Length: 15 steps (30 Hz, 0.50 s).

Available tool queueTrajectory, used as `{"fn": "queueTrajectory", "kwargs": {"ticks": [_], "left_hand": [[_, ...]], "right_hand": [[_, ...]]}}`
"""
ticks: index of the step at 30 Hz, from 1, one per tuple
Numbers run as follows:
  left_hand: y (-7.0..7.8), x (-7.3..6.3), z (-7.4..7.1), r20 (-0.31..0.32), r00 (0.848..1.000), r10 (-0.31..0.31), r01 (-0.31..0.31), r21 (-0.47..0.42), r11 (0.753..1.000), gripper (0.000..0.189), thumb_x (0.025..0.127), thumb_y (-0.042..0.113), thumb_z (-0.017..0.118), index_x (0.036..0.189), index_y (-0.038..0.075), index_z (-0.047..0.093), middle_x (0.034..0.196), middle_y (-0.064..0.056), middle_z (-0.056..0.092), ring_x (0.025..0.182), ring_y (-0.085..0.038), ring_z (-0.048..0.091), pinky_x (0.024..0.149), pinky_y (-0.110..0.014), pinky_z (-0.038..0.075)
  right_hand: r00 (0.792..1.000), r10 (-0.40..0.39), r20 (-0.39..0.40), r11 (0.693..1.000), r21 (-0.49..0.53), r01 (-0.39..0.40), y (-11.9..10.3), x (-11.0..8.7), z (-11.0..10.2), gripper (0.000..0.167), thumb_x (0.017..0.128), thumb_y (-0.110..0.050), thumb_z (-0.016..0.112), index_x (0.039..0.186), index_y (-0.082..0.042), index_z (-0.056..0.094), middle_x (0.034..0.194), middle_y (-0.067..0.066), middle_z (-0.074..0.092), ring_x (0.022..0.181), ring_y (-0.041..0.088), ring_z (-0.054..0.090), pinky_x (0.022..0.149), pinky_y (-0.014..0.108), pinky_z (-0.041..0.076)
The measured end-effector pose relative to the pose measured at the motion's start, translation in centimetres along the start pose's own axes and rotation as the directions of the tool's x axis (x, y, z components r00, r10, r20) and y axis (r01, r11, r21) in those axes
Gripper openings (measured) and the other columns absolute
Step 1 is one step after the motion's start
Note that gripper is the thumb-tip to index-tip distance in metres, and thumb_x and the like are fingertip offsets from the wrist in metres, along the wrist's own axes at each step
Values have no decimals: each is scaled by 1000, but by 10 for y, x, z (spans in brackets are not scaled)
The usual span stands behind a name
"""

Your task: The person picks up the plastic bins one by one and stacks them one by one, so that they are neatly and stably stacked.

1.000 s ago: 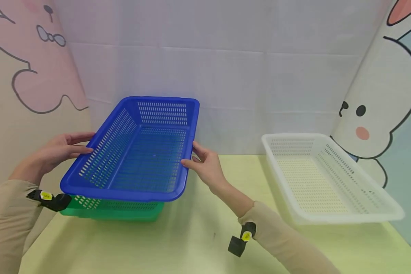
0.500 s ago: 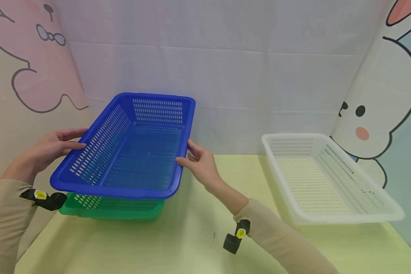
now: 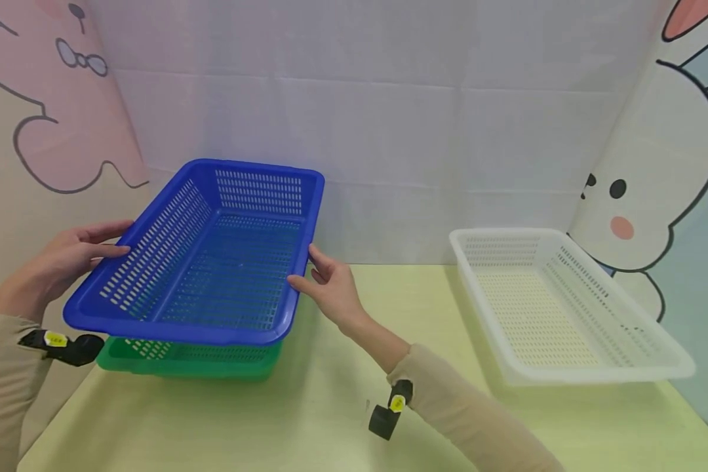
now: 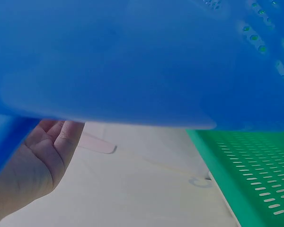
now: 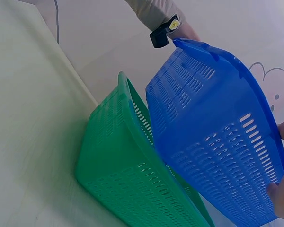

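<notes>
A blue plastic basket [image 3: 230, 262] with slotted walls is held tilted above a green basket [image 3: 195, 367] on the table. My left hand [image 3: 61, 265] grips its left rim, thumb over the edge and the other fingers behind it. On the opposite side, my right hand [image 3: 333, 288] pinches the right rim between thumb and fingers. In the right wrist view the lower part of the blue basket [image 5: 213, 127] overlaps the mouth of the green basket [image 5: 113, 161]. The left wrist view shows the left hand [image 4: 47, 151] partly hidden under the blue rim.
A white slotted basket [image 3: 507, 328] stands on the right side of the pale yellow-green table [image 3: 330, 419]. Behind the table hangs a white cloth [image 3: 383, 131]. Side walls carry a pink cartoon figure [image 3: 65, 118] and a white cartoon rabbit [image 3: 643, 183].
Both hands have moved left with the blue basket between them, keeping their grip on its rims. The green and white baskets have stayed in place.
</notes>
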<state>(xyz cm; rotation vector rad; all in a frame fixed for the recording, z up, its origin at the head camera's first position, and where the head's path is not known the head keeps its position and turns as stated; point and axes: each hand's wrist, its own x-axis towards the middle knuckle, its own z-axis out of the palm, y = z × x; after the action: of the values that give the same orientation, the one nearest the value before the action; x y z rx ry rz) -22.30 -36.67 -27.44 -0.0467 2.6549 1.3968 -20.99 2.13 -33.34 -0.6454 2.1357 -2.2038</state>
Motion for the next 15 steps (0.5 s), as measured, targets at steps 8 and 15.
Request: {"fn": "queueTrajectory", "kwargs": {"ticks": [8,15], "left_hand": [[-7,1,-1,8,1000,3,-2,-43,999,64,92,27,52,145,13,21,91,33,53,78,-2,60,67,-19,49],[-14,1,3,8,1000,8,-8,3,1000,66,92,29,51,144,4,19,91,35,50,79,-2,60,67,-17,47]], "right_hand": [[1000,-4,16,1000,30,3,9,2,7,65,82,-5,65,137,2,32,143,9,32,130,17,32,102,28,32],[999,31,13,999,15,-32,16,0,10,66,81,-5,65,137,2,32,143,9,32,130,17,32,102,28,32]]}}
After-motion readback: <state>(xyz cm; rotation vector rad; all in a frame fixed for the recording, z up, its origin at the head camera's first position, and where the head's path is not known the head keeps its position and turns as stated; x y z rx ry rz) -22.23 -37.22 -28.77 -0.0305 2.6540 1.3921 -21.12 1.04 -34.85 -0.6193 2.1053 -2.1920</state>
